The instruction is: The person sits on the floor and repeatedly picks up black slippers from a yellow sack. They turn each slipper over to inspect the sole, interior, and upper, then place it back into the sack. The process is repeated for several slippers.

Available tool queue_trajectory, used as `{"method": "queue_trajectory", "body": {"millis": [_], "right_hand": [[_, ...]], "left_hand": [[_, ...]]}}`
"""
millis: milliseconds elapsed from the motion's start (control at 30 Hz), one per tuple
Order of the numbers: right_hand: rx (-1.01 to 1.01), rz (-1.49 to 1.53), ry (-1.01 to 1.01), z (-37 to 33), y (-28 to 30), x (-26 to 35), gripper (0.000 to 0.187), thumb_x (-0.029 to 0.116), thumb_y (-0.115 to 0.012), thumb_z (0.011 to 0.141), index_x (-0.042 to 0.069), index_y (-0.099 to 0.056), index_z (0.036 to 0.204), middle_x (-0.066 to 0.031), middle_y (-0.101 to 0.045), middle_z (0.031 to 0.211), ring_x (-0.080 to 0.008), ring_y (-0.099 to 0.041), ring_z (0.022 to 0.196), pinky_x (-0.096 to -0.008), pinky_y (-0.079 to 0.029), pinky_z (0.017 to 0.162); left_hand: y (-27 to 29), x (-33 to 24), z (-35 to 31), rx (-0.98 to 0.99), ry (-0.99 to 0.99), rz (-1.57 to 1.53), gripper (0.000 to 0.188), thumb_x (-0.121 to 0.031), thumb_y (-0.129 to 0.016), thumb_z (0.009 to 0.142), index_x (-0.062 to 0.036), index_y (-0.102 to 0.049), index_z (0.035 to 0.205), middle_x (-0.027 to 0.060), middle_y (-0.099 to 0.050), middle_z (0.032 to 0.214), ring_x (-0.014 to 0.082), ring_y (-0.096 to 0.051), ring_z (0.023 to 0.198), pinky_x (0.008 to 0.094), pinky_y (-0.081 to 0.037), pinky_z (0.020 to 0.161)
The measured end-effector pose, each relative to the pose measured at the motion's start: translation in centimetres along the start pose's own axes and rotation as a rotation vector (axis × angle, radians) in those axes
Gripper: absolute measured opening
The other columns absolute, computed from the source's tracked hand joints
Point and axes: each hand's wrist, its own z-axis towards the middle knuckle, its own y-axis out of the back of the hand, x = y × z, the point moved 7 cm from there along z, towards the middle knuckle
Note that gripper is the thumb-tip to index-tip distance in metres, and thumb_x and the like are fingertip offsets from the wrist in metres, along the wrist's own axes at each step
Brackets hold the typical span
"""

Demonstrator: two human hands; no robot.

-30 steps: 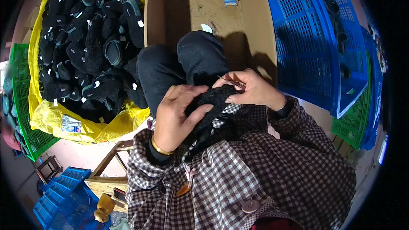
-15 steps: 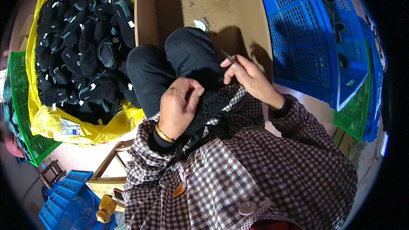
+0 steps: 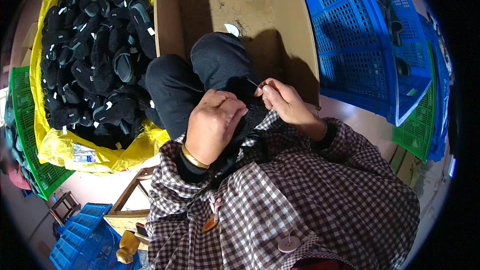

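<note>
My left hand (image 3: 214, 126), with a gold bracelet at the wrist, is closed over my lap. Its fingers pinch a black fleecy piece (image 3: 256, 116), mostly hidden under the hand and dark against my black trousers, so its full shape cannot be made out. Close by on the right, my right hand (image 3: 286, 104) is closed on a thin pointed metal tool (image 3: 253, 82). The tool's tip points up and left, above the fleecy piece. Its handle is hidden in my fingers, so its exact kind does not show.
To the left, a yellow sack (image 3: 107, 161) holds many black fleecy shoes (image 3: 102, 55) with white tags. A cardboard box (image 3: 295, 25) with scraps inside stands beyond my knees. Blue crates (image 3: 350, 40) are on the right, a green crate (image 3: 47, 170) at far left, a wooden frame (image 3: 125, 217) lower left.
My right hand has come lower and nearer the left, its tool dropping toward the fleecy piece. My left hand has turned more palm-down and shifted slightly right, covering more of the piece.
</note>
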Motion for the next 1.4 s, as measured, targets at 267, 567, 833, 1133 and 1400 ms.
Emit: {"method": "queue_trajectory", "body": {"millis": [267, 567, 833, 1133, 1400], "right_hand": [[0.078, -0.61, 0.19, -0.6, 1.2, 5.5, 0.02, 0.02, -0.061, 0.089, 0.002, -0.056, 0.094, -0.0112, -0.061, 0.073, -0.0229, -0.06, 0.064, -0.0327, -0.044, 0.057], [0.203, -0.965, 0.312, 0.2, -0.9, 7.5, 0.039, 0.044, -0.06, 0.087, 0.007, -0.055, 0.078, -0.0116, -0.06, 0.061, -0.0323, -0.061, 0.056, -0.0422, -0.045, 0.05], [0.158, -0.948, 0.306, 1.2, -1.4, 8.3, 0.035, 0.04, -0.059, 0.088, 0.006, -0.057, 0.078, -0.0109, -0.061, 0.063, -0.0299, -0.061, 0.055, -0.0392, -0.045, 0.05], [0.078, -0.349, -0.101, -1.3, -0.6, 2.5, 0.054, 0.039, -0.076, 0.076, 0.0, -0.055, 0.107, -0.0113, -0.063, 0.091, -0.0206, -0.062, 0.08, -0.0343, -0.05, 0.07], [-0.068, 0.019, 0.116, 1.3, -2.7, 5.5, 0.026, 0.022, -0.063, 0.09, 0.0, -0.055, 0.1, -0.0029, -0.06, 0.087, -0.009, -0.054, 0.079, -0.0257, -0.046, 0.07]], "left_hand": [[-0.8, 4.8, -1.5, 0.012, 0.452, -0.585, 0.01, -0.009, -0.064, 0.09, 0.0, -0.06, 0.09, -0.0019, -0.059, 0.085, 0.0054, -0.05, 0.079, 0.0215, -0.042, 0.073], [-1.0, 5.4, -1.5, -0.021, 0.492, -0.825, 0.006, -0.007, -0.064, 0.089, -0.0014, -0.062, 0.091, -0.0017, -0.061, 0.09, 0.005, -0.052, 0.081, 0.0208, -0.042, 0.077], [-0.2, 5.4, -1.3, -0.165, 0.471, -0.889, 0.006, -0.008, -0.064, 0.089, -0.0027, -0.062, 0.09, -0.001, -0.061, 0.089, 0.0052, -0.052, 0.081, 0.0204, -0.042, 0.076], [1.2, 5.1, -2.0, -0.134, 0.54, -0.831, 0.069, -0.034, -0.058, 0.093, 0.0001, -0.026, 0.144, 0.017, -0.057, 0.123, 0.0201, -0.059, 0.104, 0.0318, -0.046, 0.091], [1.5, 4.3, -3.6, 0.098, 0.388, -0.34, 0.08, -0.028, -0.083, 0.07, 0.0028, -0.044, 0.132, 0.0181, -0.063, 0.113, 0.0247, -0.063, 0.102, 0.0318, -0.05, 0.088]]}}
